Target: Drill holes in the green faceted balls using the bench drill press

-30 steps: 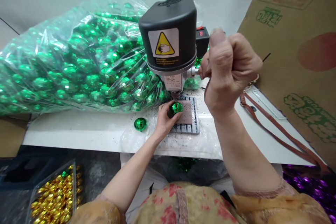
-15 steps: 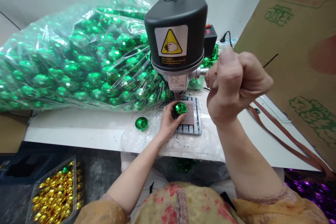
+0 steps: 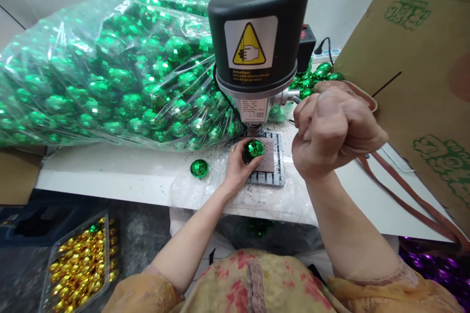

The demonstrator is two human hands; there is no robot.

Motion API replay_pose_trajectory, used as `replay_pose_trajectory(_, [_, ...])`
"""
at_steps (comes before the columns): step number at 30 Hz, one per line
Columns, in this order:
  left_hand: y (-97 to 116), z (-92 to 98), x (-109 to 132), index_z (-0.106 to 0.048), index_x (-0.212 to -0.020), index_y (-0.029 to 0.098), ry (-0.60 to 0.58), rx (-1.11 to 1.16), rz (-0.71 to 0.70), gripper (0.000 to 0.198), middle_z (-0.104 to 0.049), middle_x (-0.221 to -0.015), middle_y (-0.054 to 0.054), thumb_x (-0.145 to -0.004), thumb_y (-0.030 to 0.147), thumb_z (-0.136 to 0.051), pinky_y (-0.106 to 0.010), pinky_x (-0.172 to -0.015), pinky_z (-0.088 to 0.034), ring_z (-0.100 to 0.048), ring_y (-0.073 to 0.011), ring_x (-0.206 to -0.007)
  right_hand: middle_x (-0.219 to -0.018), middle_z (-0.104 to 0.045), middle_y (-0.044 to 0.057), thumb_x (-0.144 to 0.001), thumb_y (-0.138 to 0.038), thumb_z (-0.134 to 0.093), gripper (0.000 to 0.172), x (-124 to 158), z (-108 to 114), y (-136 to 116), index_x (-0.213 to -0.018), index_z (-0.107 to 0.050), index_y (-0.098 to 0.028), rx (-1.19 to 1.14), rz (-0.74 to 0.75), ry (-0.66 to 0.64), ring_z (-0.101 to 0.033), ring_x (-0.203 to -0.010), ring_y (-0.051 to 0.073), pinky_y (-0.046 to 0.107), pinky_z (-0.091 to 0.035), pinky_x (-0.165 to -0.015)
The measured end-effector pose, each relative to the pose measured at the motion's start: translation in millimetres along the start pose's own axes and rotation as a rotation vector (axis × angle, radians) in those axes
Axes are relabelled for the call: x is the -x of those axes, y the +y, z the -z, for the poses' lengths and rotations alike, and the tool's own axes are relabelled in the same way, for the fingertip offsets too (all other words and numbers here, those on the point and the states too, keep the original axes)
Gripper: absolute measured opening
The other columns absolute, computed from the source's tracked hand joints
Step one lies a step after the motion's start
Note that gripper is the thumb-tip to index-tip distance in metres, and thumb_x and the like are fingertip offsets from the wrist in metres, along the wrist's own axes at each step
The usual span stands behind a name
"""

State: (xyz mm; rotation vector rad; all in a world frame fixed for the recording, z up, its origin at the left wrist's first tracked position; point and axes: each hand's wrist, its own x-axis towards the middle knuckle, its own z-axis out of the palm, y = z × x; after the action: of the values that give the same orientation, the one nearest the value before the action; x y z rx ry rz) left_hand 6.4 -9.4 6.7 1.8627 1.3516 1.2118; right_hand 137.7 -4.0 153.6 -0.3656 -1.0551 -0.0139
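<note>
My left hand [image 3: 237, 164] curls round a shiny green faceted ball [image 3: 255, 148], keeping it on the plate [image 3: 276, 161] of a small bench drill press [image 3: 257, 34]. Just above the ball is the chuck [image 3: 254, 129], and its thin bit meets or nearly meets the ball's top. Raised at the right, my right hand [image 3: 330, 129] is closed in a fist at the press's feed lever [image 3: 293, 96]; the part inside the fingers is hidden. A second green ball [image 3: 199, 168] lies on the white table, left of my left hand.
A big clear bag [image 3: 110, 73] of green balls fills the back left. A cardboard box [image 3: 414, 58] leans at the right, near a brown strap [image 3: 404, 186]. Below left is a clear tub [image 3: 107, 249] of gold balls. Dark specks litter the table [image 3: 110, 176].
The view has shifted a little, and the press head looks larger. My right fist appears slightly lower and further right. My left hand stays round the ball under the bit.
</note>
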Motion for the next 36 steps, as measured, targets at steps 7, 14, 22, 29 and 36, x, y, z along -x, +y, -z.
replay_pose_trajectory(7, [-0.1,-1.2,-0.4,-0.060,-0.125,0.023,0.007,0.013,0.003,0.050,-0.067,-0.122,-0.009,-0.080,0.032,-0.079,-0.039,-0.100,-0.048,-0.060,-0.0254,-0.117,-0.049,-0.022,-0.005,-0.087,-0.018,-0.057,0.053,3.0,2.7,1.9,-0.056,-0.015,-0.016,-0.010,0.018,-0.011,-0.026,-0.045,0.003,0.026,-0.025,-0.046])
replay_pose_trajectory(14, [0.9,-1.5,0.2,-0.060,-0.126,0.023,0.005,0.019,0.011,0.049,-0.066,-0.124,-0.009,-0.081,0.031,-0.079,-0.039,-0.101,-0.047,-0.060,-0.0257,-0.118,-0.048,-0.020,-0.006,-0.085,-0.016,-0.055,0.050,6.7,8.1,6.3,-0.057,-0.014,-0.017,0.009,0.104,-0.044,-0.024,-0.042,0.005,0.027,-0.024,-0.042])
replay_pose_trajectory(22, [0.9,-1.3,-0.4,-0.060,-0.125,0.024,0.003,0.036,0.014,0.048,-0.067,-0.123,-0.008,-0.080,0.028,-0.078,-0.039,-0.100,-0.047,-0.060,-0.0254,-0.117,-0.051,-0.029,-0.006,-0.085,-0.015,-0.055,0.045,8.8,14.9,5.2,-0.057,-0.020,-0.017,-0.010,0.107,-0.127,-0.029,-0.044,0.004,0.025,-0.030,-0.043])
replay_pose_trajectory(29, [1.6,-2.0,0.8,-0.060,-0.125,0.023,0.013,0.051,0.024,0.049,-0.067,-0.122,-0.009,-0.080,0.028,-0.078,-0.039,-0.100,-0.047,-0.060,-0.0258,-0.117,-0.051,-0.031,-0.006,-0.084,-0.011,-0.053,0.042,15.7,20.4,9.5,-0.057,-0.021,-0.018,-0.008,0.166,-0.149,-0.030,-0.044,0.004,0.026,-0.034,-0.044])
replay_pose_trajectory(36, [-0.1,-3.9,-1.6,-0.060,-0.124,0.022,0.023,0.019,0.026,0.049,-0.067,-0.122,-0.009,-0.080,0.030,-0.079,-0.039,-0.100,-0.048,-0.060,-0.0254,-0.117,-0.049,-0.025,-0.005,-0.090,-0.019,-0.056,0.051,-0.7,4.4,-1.8,-0.054,-0.019,-0.017,0.045,-0.022,-0.030,-0.031,-0.042,0.003,0.026,-0.025,-0.044])
